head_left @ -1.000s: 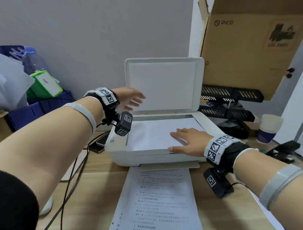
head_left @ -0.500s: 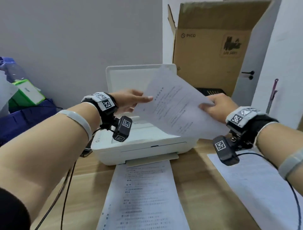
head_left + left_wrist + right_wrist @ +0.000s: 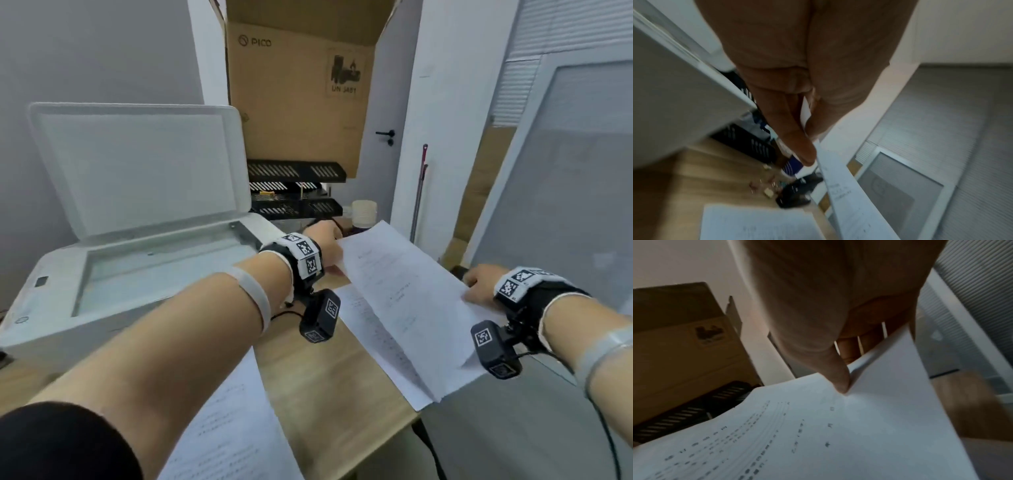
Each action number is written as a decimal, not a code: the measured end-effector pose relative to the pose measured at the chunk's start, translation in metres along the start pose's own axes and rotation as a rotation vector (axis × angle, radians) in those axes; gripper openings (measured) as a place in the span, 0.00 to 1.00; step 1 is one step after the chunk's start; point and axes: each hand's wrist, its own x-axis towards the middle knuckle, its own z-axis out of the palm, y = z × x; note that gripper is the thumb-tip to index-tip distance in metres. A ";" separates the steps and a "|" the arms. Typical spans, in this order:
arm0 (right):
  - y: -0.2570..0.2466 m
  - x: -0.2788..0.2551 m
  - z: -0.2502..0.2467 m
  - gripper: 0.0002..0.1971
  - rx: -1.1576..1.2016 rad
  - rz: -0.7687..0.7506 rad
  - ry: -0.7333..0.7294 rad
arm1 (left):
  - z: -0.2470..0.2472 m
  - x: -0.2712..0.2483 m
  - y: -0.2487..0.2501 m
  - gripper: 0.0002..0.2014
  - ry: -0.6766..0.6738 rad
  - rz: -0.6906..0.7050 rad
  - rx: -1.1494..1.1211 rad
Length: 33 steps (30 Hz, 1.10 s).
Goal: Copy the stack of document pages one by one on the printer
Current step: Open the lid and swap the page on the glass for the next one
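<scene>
The white printer point(image 3: 61, 329) stands at the left with its lid point(image 3: 137, 168) raised and its scanner glass point(image 3: 164, 274) bare. To its right, both hands hold one printed document page point(image 3: 404, 294) tilted above the desk. My left hand point(image 3: 329, 240) pinches the page's far left edge; in the left wrist view, thumb and fingers point(image 3: 797, 138) clamp the page point(image 3: 849, 194). My right hand point(image 3: 479, 284) grips the right edge, thumb point(image 3: 838, 379) on top of the page point(image 3: 838, 434) and fingers beneath. A stack of pages point(image 3: 370, 335) lies on the desk under it. A printed sheet point(image 3: 222, 428) lies in front of the printer.
A tall PICO cardboard box point(image 3: 294, 96) and black mesh trays point(image 3: 294, 192) stand behind the desk, with stacked paper cups point(image 3: 364, 212) beside them. The wooden desk point(image 3: 325, 387) ends just right of the stack. Small clutter point(image 3: 793, 194) lies near the cups.
The page came up off the scanner glass in my right hand and travelled right, over the stack. My left hand left the lid and took the page's left edge.
</scene>
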 end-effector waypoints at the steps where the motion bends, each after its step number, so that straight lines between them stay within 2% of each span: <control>1: 0.008 0.001 0.009 0.11 0.026 0.028 -0.024 | 0.016 0.005 0.000 0.18 -0.002 0.002 0.007; 6: 0.023 0.002 0.038 0.17 0.064 0.101 -0.037 | 0.058 0.010 -0.010 0.18 -0.086 0.018 0.183; 9: 0.012 -0.001 0.044 0.12 0.092 0.134 -0.033 | 0.064 0.011 -0.025 0.28 -0.160 -0.012 0.255; 10: 0.007 -0.001 0.046 0.11 0.094 0.135 0.002 | 0.062 0.009 -0.029 0.29 -0.191 -0.008 0.262; 12: -0.013 -0.004 0.046 0.20 0.076 0.130 0.152 | 0.052 -0.001 -0.038 0.24 -0.245 0.000 0.205; 14: -0.052 -0.017 0.043 0.19 0.174 -0.004 0.281 | 0.038 -0.017 -0.052 0.17 -0.282 -0.017 0.090; 15: -0.076 -0.025 0.043 0.14 0.278 -0.104 0.262 | 0.029 -0.027 -0.060 0.15 -0.278 -0.026 0.053; 17: -0.128 -0.042 0.052 0.07 0.493 -0.290 0.056 | 0.013 -0.047 -0.082 0.11 -0.245 -0.069 -0.062; 19: -0.177 -0.060 0.067 0.09 0.631 -0.397 -0.231 | -0.003 -0.068 -0.106 0.08 -0.203 -0.148 -0.168; 21: -0.217 -0.072 0.080 0.14 0.661 -0.456 -0.411 | -0.019 -0.089 -0.129 0.06 -0.165 -0.227 -0.199; 23: -0.244 -0.079 0.090 0.19 0.591 -0.496 -0.448 | -0.036 -0.114 -0.149 0.06 -0.135 -0.288 -0.194; 25: -0.261 -0.082 0.094 0.22 0.495 -0.530 -0.409 | -0.050 -0.139 -0.167 0.06 -0.078 -0.317 -0.173; 29: -0.284 -0.085 0.095 0.24 0.273 -0.586 -0.322 | -0.069 -0.181 -0.198 0.06 0.008 -0.378 -0.109; 33: -0.296 -0.081 0.100 0.23 0.244 -0.585 -0.249 | -0.074 -0.208 -0.215 0.08 0.039 -0.406 -0.159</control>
